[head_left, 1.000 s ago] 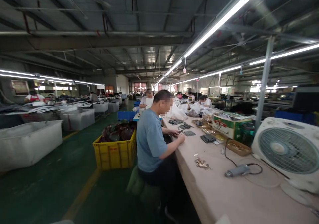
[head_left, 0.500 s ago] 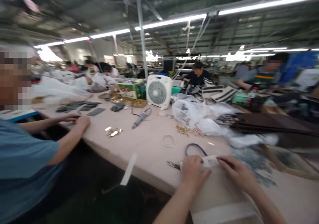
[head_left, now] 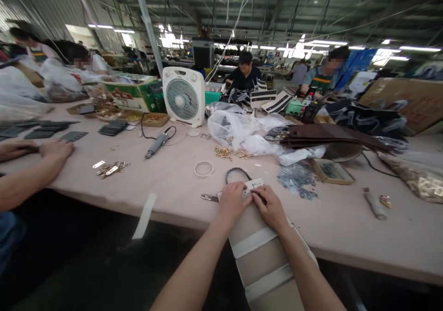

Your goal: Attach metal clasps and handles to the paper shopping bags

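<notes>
A long beige panel (head_left: 254,237) with pale cross strips lies under my forearms, its lower end hanging past the table edge. My left hand (head_left: 232,201) grips its upper left part, fingers curled over the white end. Close beside it, my right hand (head_left: 270,206) has thumb and fingers pinched together at the panel's white top edge; any small part between them is hidden. A dark loop handle (head_left: 236,170) sticks out beyond the top edge. To the left of my left hand, a dark strap end with a metal piece (head_left: 209,197) pokes out.
Ahead lie a tape roll (head_left: 203,169), gold fittings (head_left: 223,152), a grey electric screwdriver (head_left: 157,145) and a white fan (head_left: 184,95). Silvery metal pieces (head_left: 296,180) and a small box (head_left: 332,171) are at right. A co-worker's hands (head_left: 57,156) rest at left.
My view has turned right and down, so the panel and both hands appear further left. Both hands stay at the panel's top end, now closer together.
</notes>
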`<state>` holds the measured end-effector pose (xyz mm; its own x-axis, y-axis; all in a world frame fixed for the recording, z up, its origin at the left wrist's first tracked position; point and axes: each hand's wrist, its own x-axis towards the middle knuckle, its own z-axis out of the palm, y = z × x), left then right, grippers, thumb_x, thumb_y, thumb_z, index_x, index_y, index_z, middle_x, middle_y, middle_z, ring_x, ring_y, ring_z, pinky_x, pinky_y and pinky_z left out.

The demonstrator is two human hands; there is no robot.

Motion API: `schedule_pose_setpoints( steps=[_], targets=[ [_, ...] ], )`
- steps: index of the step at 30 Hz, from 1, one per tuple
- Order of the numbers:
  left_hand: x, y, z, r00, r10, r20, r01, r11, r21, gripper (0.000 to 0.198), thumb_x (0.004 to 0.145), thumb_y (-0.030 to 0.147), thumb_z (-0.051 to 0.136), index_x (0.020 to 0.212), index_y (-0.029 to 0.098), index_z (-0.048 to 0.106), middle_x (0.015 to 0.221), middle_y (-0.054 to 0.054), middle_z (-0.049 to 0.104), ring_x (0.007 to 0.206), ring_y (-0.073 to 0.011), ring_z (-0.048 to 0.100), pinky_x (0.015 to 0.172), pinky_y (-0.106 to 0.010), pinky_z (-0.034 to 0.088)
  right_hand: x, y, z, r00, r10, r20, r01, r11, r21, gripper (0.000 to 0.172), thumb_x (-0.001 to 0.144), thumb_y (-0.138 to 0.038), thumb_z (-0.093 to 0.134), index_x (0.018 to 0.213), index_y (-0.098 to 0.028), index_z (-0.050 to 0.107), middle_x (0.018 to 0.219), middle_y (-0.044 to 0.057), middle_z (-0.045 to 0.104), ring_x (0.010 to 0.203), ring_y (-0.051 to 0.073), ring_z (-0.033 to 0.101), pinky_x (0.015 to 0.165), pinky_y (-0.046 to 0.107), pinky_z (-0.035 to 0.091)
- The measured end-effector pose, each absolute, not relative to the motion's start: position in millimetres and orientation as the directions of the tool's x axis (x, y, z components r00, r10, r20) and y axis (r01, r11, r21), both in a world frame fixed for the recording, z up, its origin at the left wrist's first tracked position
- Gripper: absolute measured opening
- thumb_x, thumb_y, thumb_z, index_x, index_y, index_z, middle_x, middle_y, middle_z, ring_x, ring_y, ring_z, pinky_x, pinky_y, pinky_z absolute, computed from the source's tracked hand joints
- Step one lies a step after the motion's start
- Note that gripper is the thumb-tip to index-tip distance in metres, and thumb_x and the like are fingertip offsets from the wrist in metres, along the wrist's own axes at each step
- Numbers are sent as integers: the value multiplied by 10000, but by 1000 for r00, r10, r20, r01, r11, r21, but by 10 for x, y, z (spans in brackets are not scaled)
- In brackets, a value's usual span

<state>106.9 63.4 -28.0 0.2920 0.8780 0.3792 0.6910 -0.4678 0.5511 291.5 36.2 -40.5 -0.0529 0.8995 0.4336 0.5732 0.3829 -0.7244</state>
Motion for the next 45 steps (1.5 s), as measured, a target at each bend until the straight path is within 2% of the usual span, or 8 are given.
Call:
schedule_pose_setpoints(
  steps=[8,14,19,26,31,35,39,45],
  targets=[
    [1185,540,-202,310,833,458,765,-505,400,205,928,302,743,1094,215,659,1195,-85,658,1170,-304,567,1004,-465,484,3107,221,-221,211,876,434,415,322,-851,268,1017,-427,600,1194,-269,724,1106,62,700,828,196,667,744,326,565],
    [1220,556,-258,285,850,444,750,-486,449,202,961,334,692,1135,236,659,1155,-66,658,1089,-294,585,953,-450,497,3831,71,-172,482,781,398,405,204,-891,361,972,-486,651,1198,-212,712,810,21,675,708,176,621,679,304,522],
    [1222,550,-275,274,845,459,754,-485,444,202,973,334,667,1147,232,653,1184,-67,657,1100,-297,578,984,-466,486,4380,70,-165,597,708,378,409,137,-902,471,945,-555,641,1218,-175,693,796,33,666,691,179,607,640,298,512],
    [1240,559,-298,275,834,479,753,-497,432,213,976,336,657,1161,232,646,1205,-74,652,1105,-298,582,996,-471,487,4754,404,-331,464,840,281,546,-21,-838,576,918,-624,585,1231,-150,686,1014,106,734,736,204,668,658,328,565],
    [1237,561,-299,272,835,479,755,-494,432,213,976,331,659,1164,232,641,1206,-78,654,1110,-303,583,986,-473,494,4930,722,-423,333,914,230,679,-64,-731,422,855,-496,671,1115,-175,757,1128,119,732,835,235,698,792,372,573],
    [1225,564,-300,269,835,480,748,-495,442,211,973,330,666,1163,240,647,1209,-80,650,1126,-310,583,984,-474,500,5051,936,-413,271,944,186,766,-94,-636,274,760,-429,771,920,-207,786,1039,104,751,1014,300,669,934,407,522],
    [1212,562,-299,270,837,475,736,-498,459,215,966,314,678,1168,243,649,1201,-73,644,1111,-299,583,977,-468,507,5147,1083,-383,233,968,95,785,-130,-606,176,732,-385,773,720,-213,738,761,62,738,766,256,662,766,352,521],
    [1204,521,-270,231,862,452,719,-464,518,258,920,267,746,1159,243,652,1204,-67,637,1122,-291,581,1005,-466,492,5227,1139,-276,156,988,1,748,-117,-654,398,760,-576,730,657,-192,697,596,48,650,564,204,576,548,310,441]
  ],
)
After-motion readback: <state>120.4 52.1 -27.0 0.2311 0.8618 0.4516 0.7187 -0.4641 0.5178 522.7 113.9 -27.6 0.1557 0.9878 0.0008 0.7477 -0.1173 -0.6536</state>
